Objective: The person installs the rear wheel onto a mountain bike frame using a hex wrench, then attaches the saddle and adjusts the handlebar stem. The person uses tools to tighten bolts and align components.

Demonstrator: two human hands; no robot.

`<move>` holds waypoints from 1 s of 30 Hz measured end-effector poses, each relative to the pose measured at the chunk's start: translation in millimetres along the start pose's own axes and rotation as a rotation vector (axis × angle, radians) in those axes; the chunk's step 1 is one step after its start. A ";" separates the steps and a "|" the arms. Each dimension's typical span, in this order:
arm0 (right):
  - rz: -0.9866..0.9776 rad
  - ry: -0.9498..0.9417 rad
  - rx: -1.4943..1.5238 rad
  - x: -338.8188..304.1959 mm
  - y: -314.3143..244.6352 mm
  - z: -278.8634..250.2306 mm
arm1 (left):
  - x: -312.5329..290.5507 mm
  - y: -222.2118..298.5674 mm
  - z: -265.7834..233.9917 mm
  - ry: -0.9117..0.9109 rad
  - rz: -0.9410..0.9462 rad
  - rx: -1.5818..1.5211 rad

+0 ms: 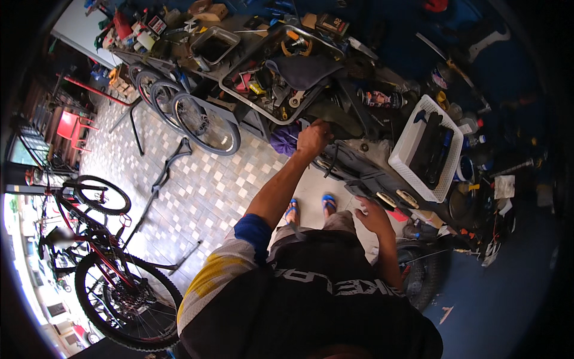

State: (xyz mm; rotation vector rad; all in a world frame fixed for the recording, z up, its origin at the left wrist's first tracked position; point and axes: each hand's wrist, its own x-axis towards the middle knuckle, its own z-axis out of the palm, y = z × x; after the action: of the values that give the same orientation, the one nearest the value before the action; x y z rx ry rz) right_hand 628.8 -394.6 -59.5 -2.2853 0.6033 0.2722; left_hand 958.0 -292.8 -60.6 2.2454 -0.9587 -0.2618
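Where your left hand point(314, 138) reaches: just off the near rim of the metal tray point(251, 103), beside the purple cloth point(284, 139); its fingers are curled, but I cannot tell whether they grip the cloth.
Purple cloth: bunched up at the tray's near corner, partly hidden by your hand.
Right hand point(373, 217): well apart from the tray, nearer you and to its right; its fingers are loosely spread, with nothing visible in them.
Shirt lettering: bold white capitals cross your black shirt point(311, 254), nearer you than the tray, partly lost in folds.
Spray can point(381, 99): lying right of the tray, its dark label carrying pale print too small to make out.
Printed box point(332, 25): dark, with light characters, by the tray's far edge.
Printed card point(157, 24): left of the tray, beyond its far corner, marked in dark, red and white.
White basket point(417, 181): right of the tray, past the can, holding dark tools.
Grey cloth point(304, 72): draped over the tray's right part.
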 end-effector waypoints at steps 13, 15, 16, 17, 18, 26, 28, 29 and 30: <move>-0.325 -0.190 -0.140 121.3 -45.3 -80.6 | -9.2 8.1 25.3 -0.144 0.029 0.144; -0.311 -0.276 -0.173 127.9 -41.3 -83.0 | -2.2 12.6 22.1 -0.234 -0.138 0.034; -0.312 -0.314 -0.226 130.0 -40.7 -82.6 | -3.1 21.2 13.7 -0.200 -0.090 0.042; -0.336 -0.349 -0.227 131.0 -40.6 -82.3 | 1.6 27.9 16.3 -0.227 -0.112 0.131; -0.360 -0.383 -0.229 133.4 -42.2 -82.1 | 1.0 27.5 20.4 -0.186 -0.077 0.073; -0.513 -0.427 -0.210 150.9 -75.4 -96.9 | 1.1 34.2 39.7 0.070 -0.176 0.020; -0.539 -0.392 -0.212 153.4 -82.1 -104.8 | 3.9 43.0 35.4 0.074 -0.187 0.031; -0.549 -0.390 -0.238 155.9 -82.7 -107.3 | 5.0 45.2 33.7 0.056 -0.193 0.010; -0.541 -0.393 -0.263 156.7 -85.3 -109.5 | 3.3 47.9 32.0 0.058 -0.200 0.003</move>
State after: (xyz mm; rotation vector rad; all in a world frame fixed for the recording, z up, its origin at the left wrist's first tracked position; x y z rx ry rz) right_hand 808.7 -473.9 12.4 -2.4454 -0.2673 0.5364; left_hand 919.8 -335.3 -53.2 2.3408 -0.7056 -0.2819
